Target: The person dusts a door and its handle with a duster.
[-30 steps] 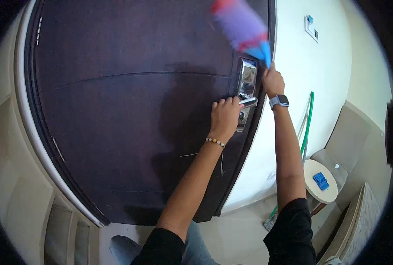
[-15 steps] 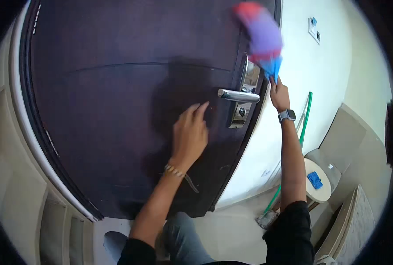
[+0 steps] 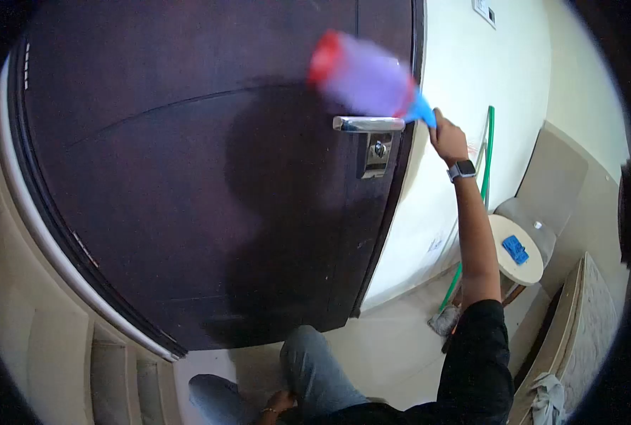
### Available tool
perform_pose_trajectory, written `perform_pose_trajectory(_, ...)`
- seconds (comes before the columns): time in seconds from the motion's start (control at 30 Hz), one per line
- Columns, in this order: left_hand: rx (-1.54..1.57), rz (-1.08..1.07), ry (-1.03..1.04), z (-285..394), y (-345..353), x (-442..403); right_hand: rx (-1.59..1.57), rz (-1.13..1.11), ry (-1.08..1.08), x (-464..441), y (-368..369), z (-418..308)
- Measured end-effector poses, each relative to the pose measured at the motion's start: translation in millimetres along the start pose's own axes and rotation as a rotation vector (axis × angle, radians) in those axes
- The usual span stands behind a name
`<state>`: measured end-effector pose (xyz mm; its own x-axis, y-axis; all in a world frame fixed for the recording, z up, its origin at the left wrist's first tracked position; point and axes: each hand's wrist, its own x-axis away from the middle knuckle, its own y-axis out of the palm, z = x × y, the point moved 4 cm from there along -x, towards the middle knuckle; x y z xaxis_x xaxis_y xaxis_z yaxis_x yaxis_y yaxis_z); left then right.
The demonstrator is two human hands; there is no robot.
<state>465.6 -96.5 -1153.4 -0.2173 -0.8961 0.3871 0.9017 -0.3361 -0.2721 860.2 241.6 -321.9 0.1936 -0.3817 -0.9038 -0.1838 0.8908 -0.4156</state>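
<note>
Right hand [image 3: 448, 138] grips the blue-handled, purple-and-red cylindrical duster [image 3: 368, 76], blurred before the dark-brown wooden door [image 3: 181, 191] — seemingly mid-sweep; what's done or remaining doesn't show. Left hand [image 3: 282, 401] low by blue-grey jeans [image 3: 317, 365] — grip unclear.

I hold a cylindrical, red-ended purple duster [image 3: 372, 79] by its blue handle [image 3: 421, 111], slanting up-left before the dark brown door [image 3: 152, 184].

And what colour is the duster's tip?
The duster's tip is red, blurred in the head view.
</note>
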Motion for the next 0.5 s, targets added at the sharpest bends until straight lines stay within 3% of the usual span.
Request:
perform_pose_trajectory(0.07,0.276,-0.156,0.138,26,21,12,-0.115,0.024,0.252,-1,0,3)
perform_pose_trajectory(0.17,0.684,-0.371,0.345,64,24,28,-0.306,-0.026,0.295,4,-5,-11)
perform_pose_trajectory(0.23,0.959,-0.509,0.500,76,22,54,-0.282,-0.024,0.232,9,-7,-16)
perform_pose_trajectory(0.3,1.245,-0.647,0.662,102,15,62,-0.123,-0.009,0.029,11,-8,-22)
perform_pose_trajectory(0.33,1.392,-0.716,0.741,113,10,71,-0.106,-0.003,0.080,12,-8,-24)
perform_pose_trajectory(0.37,1.394,-0.713,0.736,102,11,72,-0.108,-0.007,0.083,12,-7,-28)
perform_pose_trajectory(0.43,1.038,-0.608,0.542,84,22,61,-0.303,0.011,0.348,15,-5,-29)
perform_pose_trajectory(0.5,0.685,-0.496,0.349,55,27,50,-0.363,-0.009,0.390,19,-4,-35)
